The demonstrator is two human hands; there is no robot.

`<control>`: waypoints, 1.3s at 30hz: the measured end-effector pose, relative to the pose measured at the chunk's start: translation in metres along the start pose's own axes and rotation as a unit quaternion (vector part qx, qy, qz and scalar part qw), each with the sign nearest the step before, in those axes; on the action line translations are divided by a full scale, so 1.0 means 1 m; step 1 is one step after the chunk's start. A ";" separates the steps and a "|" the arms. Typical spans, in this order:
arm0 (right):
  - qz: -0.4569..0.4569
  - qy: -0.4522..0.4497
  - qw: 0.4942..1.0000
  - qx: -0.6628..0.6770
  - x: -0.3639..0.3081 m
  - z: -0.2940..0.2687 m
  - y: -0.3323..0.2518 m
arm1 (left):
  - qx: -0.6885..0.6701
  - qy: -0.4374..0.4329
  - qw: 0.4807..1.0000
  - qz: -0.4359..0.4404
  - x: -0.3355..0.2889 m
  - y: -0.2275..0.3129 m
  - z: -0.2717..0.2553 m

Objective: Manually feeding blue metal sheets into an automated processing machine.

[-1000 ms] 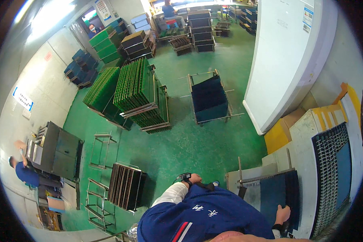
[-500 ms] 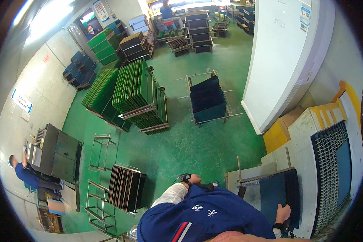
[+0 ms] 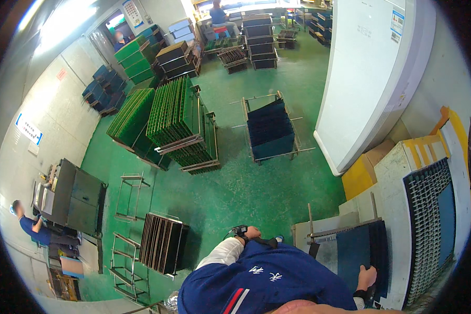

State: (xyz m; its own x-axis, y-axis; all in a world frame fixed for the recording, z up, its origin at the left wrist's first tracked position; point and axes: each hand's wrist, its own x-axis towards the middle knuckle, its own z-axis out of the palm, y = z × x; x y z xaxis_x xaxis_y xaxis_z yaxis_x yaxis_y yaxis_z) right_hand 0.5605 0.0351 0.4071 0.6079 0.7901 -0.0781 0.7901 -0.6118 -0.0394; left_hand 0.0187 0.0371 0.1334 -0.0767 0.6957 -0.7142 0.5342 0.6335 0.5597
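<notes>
My right hand is closed on the upper edge of a dark blue panel, one of several packed upright in a rack at the lower right. Its thumb lies on top and the other fingers are partly hidden. In front of my waist, my left hand is curled closed, beside a black strap-like piece. Whatever it holds, if anything, is hidden. A black device sits on the left wrist.
Ahead on the green floor stand a rack of dark blue panels, stacked green panels and a rack of dark panels. A white cabinet rises at right. A co-worker is at a grey machine, left.
Both my hands stay where they were. At left, the co-worker's raised arm has come down from the machine. A person's head behind the green stack has shifted slightly.
</notes>
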 end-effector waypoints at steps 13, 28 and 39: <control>-0.011 0.012 1.000 0.009 0.000 -0.002 -0.002 | -0.019 0.008 1.000 0.003 0.014 -0.016 0.010; -0.026 0.043 0.999 0.008 0.000 0.006 0.006 | -0.024 0.006 1.000 0.004 -0.007 0.007 -0.001; -0.020 0.034 0.999 0.006 -0.003 -0.002 -0.004 | 0.188 -0.006 0.966 0.179 0.008 -0.012 0.004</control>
State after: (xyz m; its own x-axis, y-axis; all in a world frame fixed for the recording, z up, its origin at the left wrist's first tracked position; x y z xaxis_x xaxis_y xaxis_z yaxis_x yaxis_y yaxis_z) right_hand 0.5561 0.0355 0.4096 0.5801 0.8145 -0.0074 0.8131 -0.5796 -0.0532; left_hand 0.0150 0.0337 0.1192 0.1782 0.8420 -0.5091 0.7930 0.1835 0.5810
